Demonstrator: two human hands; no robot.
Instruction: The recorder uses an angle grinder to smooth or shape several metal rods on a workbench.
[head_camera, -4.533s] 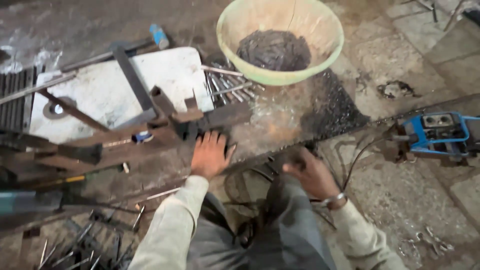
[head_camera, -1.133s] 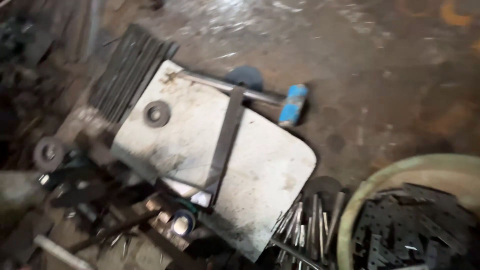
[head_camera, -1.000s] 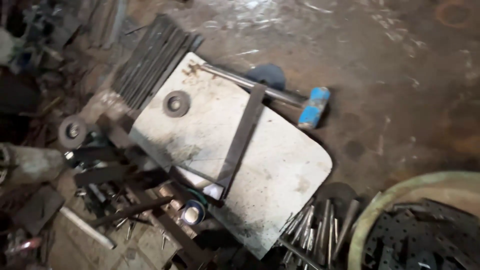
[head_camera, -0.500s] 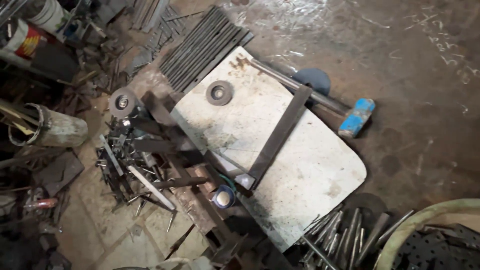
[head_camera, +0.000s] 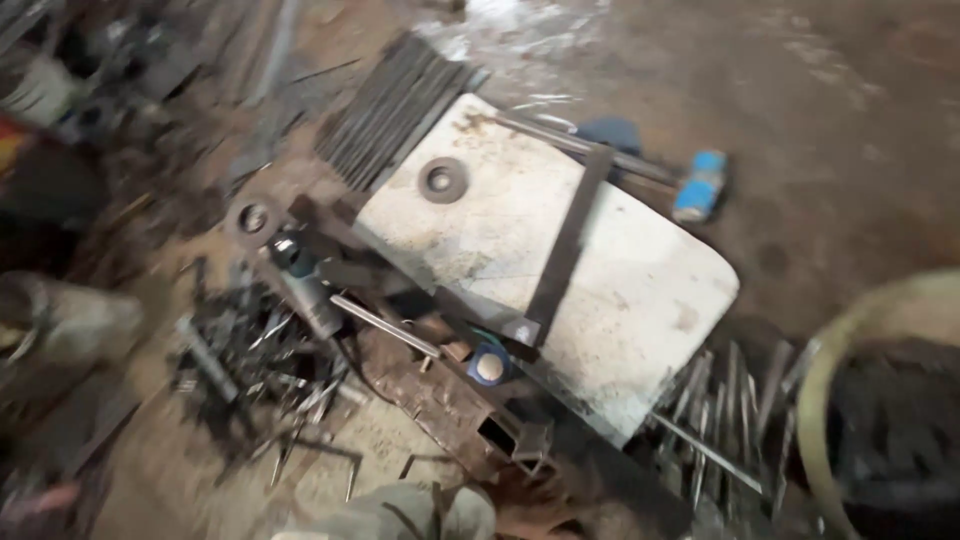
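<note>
Head view, blurred: neither of my hands shows; only my pale sleeve (head_camera: 400, 515) at the bottom edge, so whether they are open, closed or holding anything I cannot tell. Nearest the sleeve, a rusty square tube (head_camera: 455, 405) lies on the floor beside the white plate (head_camera: 620, 300). A dark flat bar (head_camera: 562, 250) crosses the plate; a round disc (head_camera: 444, 180) rests on it. Blue-headed hammer (head_camera: 700, 185) just beyond the plate.
</note>
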